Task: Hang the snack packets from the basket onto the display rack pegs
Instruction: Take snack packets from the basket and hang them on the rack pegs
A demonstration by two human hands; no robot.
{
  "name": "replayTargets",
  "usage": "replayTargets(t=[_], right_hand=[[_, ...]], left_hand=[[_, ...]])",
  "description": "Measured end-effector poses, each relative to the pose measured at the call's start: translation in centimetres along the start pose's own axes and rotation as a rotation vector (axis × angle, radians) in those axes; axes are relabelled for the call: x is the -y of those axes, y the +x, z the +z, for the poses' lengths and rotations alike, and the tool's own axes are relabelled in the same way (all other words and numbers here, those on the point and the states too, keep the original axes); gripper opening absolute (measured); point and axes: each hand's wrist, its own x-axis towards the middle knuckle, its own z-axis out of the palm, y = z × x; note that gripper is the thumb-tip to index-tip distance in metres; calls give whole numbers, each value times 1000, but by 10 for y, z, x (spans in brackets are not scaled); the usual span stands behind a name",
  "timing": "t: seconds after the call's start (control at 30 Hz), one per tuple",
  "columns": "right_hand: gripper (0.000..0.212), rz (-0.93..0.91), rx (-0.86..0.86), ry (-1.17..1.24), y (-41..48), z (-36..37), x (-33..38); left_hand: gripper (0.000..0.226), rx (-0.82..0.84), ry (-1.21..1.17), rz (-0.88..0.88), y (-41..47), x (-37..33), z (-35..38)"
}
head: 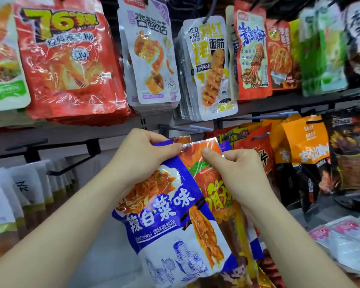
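Observation:
My left hand (pixel 141 156) grips the top edge of a blue and white snack packet (pixel 166 221) at the centre of the view. Behind it sits an orange packet (pixel 208 163), and my right hand (pixel 235 171) pinches its top edge with thumb and fingers. More packets are bunched behind these two. Both hands hold the stack just below a bare grey peg (pixel 195 128) that juts from the rack. The basket is not in sight.
Red packets (pixel 71 65), white packets (pixel 152 55) and skewer packets (pixel 212 67) hang full on the upper row. Orange and dark packets (pixel 306 142) fill the pegs at right. Two bare black pegs (pixel 69 148) stick out at left above white bags (pixel 19 196).

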Motion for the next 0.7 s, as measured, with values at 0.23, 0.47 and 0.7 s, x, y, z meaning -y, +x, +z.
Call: replayTargets(t=[0.23,0.47,0.7], right_hand=[[63,-70,-49,-184,2,3,-1],[63,-205,-46,-385,-13,-18,0],[40,-129,-16,-497,-20,-41,-7]], left_hand=[[7,128,-57,-115,-10,35,-5],[25,5,-5,-94,-17,62,8],[21,-117,40,-76,-11,72,2]])
